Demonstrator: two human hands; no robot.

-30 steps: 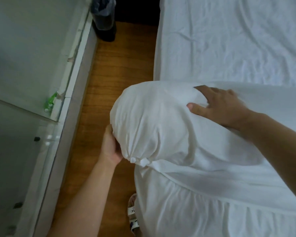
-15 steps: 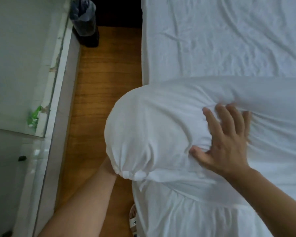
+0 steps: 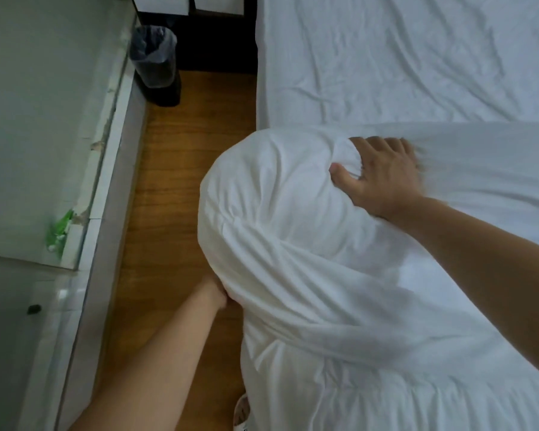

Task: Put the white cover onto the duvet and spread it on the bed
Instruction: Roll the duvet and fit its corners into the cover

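Observation:
The duvet sits inside the white cover as a rounded, bulging corner that hangs over the left edge of the bed. My right hand lies on top of the bulge, thumb and fingers bunching a fold of the cover. Under the bulge's lower left side is my left hand, which grips the cover there; its fingers are hidden by the fabric. The rest of the cover runs off to the right and down over the bed's near end.
A strip of wooden floor runs between the bed and a pale wall ledge on the left. A black bin with a plastic liner stands at the far end. A sandalled foot shows at the bottom.
My right hand slid up and away along the bulge and now bunches a fold near its top. My left hand stayed under the corner. The camera tilted, showing more of the bed.

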